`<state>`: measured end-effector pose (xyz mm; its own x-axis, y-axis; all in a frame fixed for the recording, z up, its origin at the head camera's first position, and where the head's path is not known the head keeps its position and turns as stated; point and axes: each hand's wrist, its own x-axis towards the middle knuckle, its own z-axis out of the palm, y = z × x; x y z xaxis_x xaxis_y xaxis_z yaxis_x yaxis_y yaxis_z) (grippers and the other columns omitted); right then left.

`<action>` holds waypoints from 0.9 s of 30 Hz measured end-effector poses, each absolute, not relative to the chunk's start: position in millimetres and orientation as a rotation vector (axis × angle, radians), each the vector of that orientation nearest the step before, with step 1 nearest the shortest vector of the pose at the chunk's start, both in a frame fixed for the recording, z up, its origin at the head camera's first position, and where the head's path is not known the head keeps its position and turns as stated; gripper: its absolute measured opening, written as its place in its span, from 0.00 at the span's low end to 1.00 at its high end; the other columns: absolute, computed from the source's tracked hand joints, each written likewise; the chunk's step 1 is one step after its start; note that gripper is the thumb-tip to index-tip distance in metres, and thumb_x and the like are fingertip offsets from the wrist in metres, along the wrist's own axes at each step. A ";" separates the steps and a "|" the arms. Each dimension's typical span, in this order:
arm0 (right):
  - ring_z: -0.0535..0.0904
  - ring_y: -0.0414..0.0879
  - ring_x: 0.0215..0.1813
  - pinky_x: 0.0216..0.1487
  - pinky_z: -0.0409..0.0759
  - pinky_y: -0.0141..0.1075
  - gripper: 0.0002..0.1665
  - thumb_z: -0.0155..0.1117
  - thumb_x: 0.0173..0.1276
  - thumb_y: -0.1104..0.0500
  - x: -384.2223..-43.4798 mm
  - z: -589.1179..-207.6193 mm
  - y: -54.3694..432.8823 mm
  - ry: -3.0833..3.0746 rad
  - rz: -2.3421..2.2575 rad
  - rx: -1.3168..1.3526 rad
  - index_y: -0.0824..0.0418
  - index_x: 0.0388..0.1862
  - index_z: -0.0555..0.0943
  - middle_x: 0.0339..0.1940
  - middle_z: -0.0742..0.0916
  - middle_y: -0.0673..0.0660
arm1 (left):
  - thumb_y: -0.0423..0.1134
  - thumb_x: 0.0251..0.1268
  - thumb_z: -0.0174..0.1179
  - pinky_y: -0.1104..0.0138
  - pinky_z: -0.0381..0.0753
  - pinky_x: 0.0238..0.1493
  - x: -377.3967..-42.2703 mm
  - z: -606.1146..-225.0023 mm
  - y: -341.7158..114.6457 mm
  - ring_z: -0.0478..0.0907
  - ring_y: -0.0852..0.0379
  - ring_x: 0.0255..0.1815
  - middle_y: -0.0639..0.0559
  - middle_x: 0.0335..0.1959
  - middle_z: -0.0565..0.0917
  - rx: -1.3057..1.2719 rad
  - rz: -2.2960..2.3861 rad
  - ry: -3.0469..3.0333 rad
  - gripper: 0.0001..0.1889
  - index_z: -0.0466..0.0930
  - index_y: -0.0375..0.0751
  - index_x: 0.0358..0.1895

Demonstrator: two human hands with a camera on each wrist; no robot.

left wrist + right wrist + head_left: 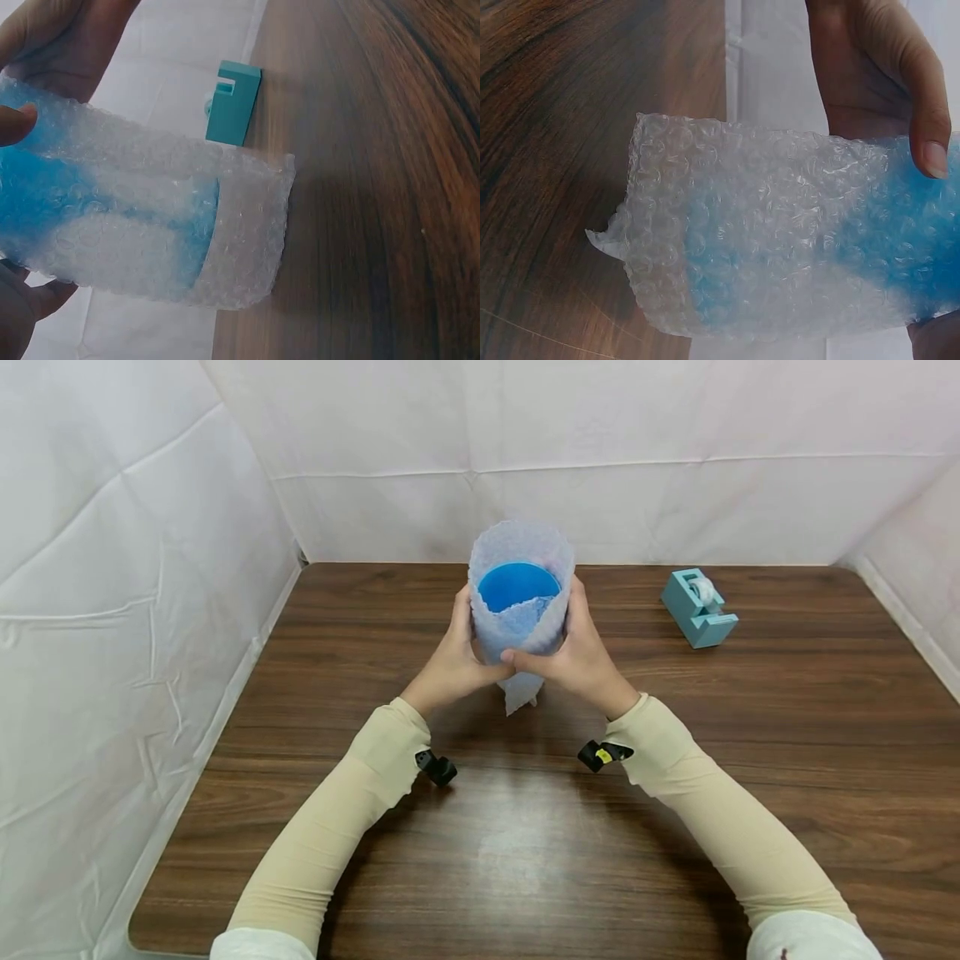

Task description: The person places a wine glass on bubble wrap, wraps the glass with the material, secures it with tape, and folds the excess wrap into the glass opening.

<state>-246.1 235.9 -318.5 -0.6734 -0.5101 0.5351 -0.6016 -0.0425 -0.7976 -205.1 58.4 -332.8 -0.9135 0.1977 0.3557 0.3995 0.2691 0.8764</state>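
A blue cup (pixel 517 583) stands upright inside a sleeve of clear bubble wrap (pixel 517 537), which rises past its rim. My left hand (pixel 455 664) grips the wrapped cup from the left side. From the right, my right hand (pixel 588 660) holds it too, and the thumbs meet at the front. A torn flap of wrap (pixel 520 695) hangs from the lower end. In the left wrist view the bubble wrap (pixel 251 225) extends beyond the cup's lower end. Blue shows through the bubble wrap (pixel 656 225) in the right wrist view.
A teal tape dispenser (pixel 699 610) with a roll of tape stands at the back right of the dark wooden table (pixel 510 852). White sheeting (pixel 637 510) closes off the back, the left and the right. A small black camera sits at each wrist.
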 end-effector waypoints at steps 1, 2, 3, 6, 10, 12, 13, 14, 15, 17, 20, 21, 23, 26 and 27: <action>0.62 0.59 0.68 0.68 0.61 0.54 0.62 0.75 0.44 0.76 -246.2 -318.8 236.1 -2.119 1.841 1.234 0.69 0.73 0.46 0.68 0.64 0.69 | 0.24 0.50 0.68 0.51 0.58 0.72 -207.6 -335.8 57.5 0.55 0.46 0.72 0.41 0.72 0.52 -0.566 -1.700 -2.360 0.54 0.36 0.41 0.74; 0.62 0.59 0.68 0.68 0.60 0.54 0.62 0.75 0.44 0.76 -246.2 -319.0 236.3 -2.119 1.842 1.234 0.69 0.73 0.46 0.68 0.64 0.68 | 0.25 0.49 0.69 0.51 0.58 0.72 -210.2 -339.1 56.6 0.55 0.47 0.72 0.42 0.73 0.52 -0.568 -1.697 -2.360 0.55 0.36 0.43 0.74; 0.61 0.59 0.68 0.69 0.60 0.53 0.62 0.75 0.45 0.75 -246.1 -319.3 236.5 -2.122 1.841 1.236 0.69 0.73 0.46 0.68 0.64 0.68 | 0.25 0.48 0.69 0.51 0.58 0.72 -212.6 -342.1 55.9 0.55 0.48 0.72 0.43 0.73 0.52 -0.568 -1.695 -2.361 0.56 0.36 0.44 0.74; 0.61 0.58 0.69 0.70 0.59 0.53 0.63 0.77 0.46 0.71 -246.3 -320.8 237.7 -2.118 1.839 1.257 0.68 0.73 0.45 0.69 0.63 0.67 | 0.27 0.47 0.72 0.53 0.58 0.72 -218.8 -350.3 53.8 0.56 0.51 0.72 0.46 0.73 0.53 -0.570 -1.684 -2.352 0.58 0.37 0.48 0.75; 0.58 0.53 0.72 0.72 0.57 0.51 0.67 0.78 0.51 0.49 -256.3 -333.4 240.2 -2.065 1.773 1.332 0.63 0.77 0.44 0.72 0.60 0.63 | 0.29 0.45 0.74 0.52 0.60 0.71 -220.0 -352.8 53.0 0.57 0.52 0.72 0.47 0.72 0.55 -0.584 -1.664 -2.324 0.58 0.39 0.48 0.75; 0.56 0.52 0.74 0.73 0.56 0.51 0.67 0.72 0.53 0.38 -262.4 -340.4 243.3 -2.025 1.655 1.382 0.61 0.78 0.43 0.75 0.58 0.60 | 0.29 0.45 0.74 0.52 0.60 0.71 -220.0 -352.4 53.1 0.58 0.52 0.71 0.47 0.72 0.56 -0.602 -1.657 -2.305 0.58 0.40 0.47 0.75; 0.54 0.52 0.75 0.74 0.55 0.51 0.66 0.69 0.55 0.35 -264.8 -344.0 245.3 -2.000 1.573 1.403 0.56 0.79 0.42 0.76 0.56 0.59 | 0.29 0.44 0.74 0.53 0.61 0.71 -219.7 -352.1 53.4 0.58 0.53 0.71 0.47 0.72 0.56 -0.607 -1.662 -2.295 0.58 0.41 0.47 0.75; 0.53 0.51 0.76 0.74 0.54 0.51 0.63 0.65 0.57 0.33 -266.9 -347.3 247.8 -1.974 1.474 1.418 0.52 0.79 0.41 0.77 0.55 0.57 | 0.29 0.44 0.74 0.53 0.61 0.70 -219.1 -351.3 53.9 0.59 0.53 0.70 0.47 0.71 0.57 -0.608 -1.663 -2.288 0.58 0.41 0.47 0.75; 0.51 0.52 0.77 0.75 0.53 0.50 0.60 0.61 0.61 0.33 -267.3 -348.7 250.6 -1.942 1.365 1.432 0.49 0.79 0.40 0.78 0.53 0.56 | 0.29 0.44 0.75 0.54 0.62 0.70 -218.5 -350.2 54.6 0.59 0.54 0.70 0.48 0.71 0.58 -0.606 -1.663 -2.284 0.58 0.42 0.47 0.74; 0.49 0.52 0.78 0.76 0.53 0.51 0.52 0.56 0.67 0.36 -268.1 -350.4 255.8 -1.851 1.180 1.466 0.43 0.79 0.39 0.80 0.50 0.52 | 0.29 0.44 0.75 0.55 0.62 0.70 -216.6 -347.3 56.3 0.60 0.55 0.69 0.48 0.70 0.59 -0.588 -1.680 -2.284 0.57 0.42 0.47 0.74; 0.47 0.50 0.80 0.76 0.52 0.51 0.45 0.52 0.72 0.39 -269.9 -352.0 261.9 -1.730 0.950 1.481 0.38 0.79 0.40 0.80 0.47 0.45 | 0.26 0.44 0.74 0.56 0.64 0.69 -211.3 -340.6 60.0 0.60 0.53 0.69 0.47 0.70 0.58 -0.567 -1.710 -2.291 0.57 0.42 0.45 0.74; 0.47 0.48 0.80 0.76 0.52 0.52 0.44 0.52 0.72 0.39 -270.6 -351.7 263.4 -1.697 0.897 1.487 0.38 0.79 0.42 0.80 0.48 0.44 | 0.25 0.44 0.73 0.55 0.64 0.69 -209.5 -338.3 61.1 0.60 0.52 0.69 0.46 0.71 0.58 -0.563 -1.722 -2.294 0.57 0.42 0.44 0.74; 0.45 0.46 0.80 0.76 0.49 0.54 0.42 0.52 0.73 0.40 -271.6 -350.7 265.2 -1.648 0.831 1.499 0.39 0.79 0.45 0.80 0.50 0.43 | 0.25 0.44 0.72 0.54 0.64 0.68 -208.7 -337.6 61.9 0.60 0.51 0.69 0.45 0.71 0.58 -0.567 -1.737 -2.300 0.57 0.41 0.44 0.74; 0.44 0.44 0.80 0.77 0.46 0.53 0.40 0.52 0.73 0.41 -272.0 -348.9 266.3 -1.611 0.771 1.504 0.40 0.78 0.49 0.80 0.53 0.43 | 0.25 0.44 0.73 0.54 0.65 0.67 -210.1 -340.4 61.6 0.60 0.51 0.68 0.46 0.71 0.57 -0.589 -1.715 -2.310 0.57 0.41 0.45 0.75; 0.45 0.44 0.80 0.77 0.46 0.53 0.39 0.53 0.73 0.41 -271.9 -348.2 266.3 -1.598 0.758 1.502 0.41 0.78 0.51 0.79 0.55 0.43 | 0.26 0.44 0.73 0.54 0.65 0.67 -211.4 -342.6 61.0 0.60 0.51 0.68 0.46 0.71 0.57 -0.603 -1.697 -2.309 0.57 0.41 0.46 0.75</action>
<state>-271.9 266.3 -348.2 0.0230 -0.5106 0.8595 -0.9886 0.1165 0.0956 -211.4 61.0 -342.6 -0.8935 0.1987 0.4027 0.4436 0.2518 0.8601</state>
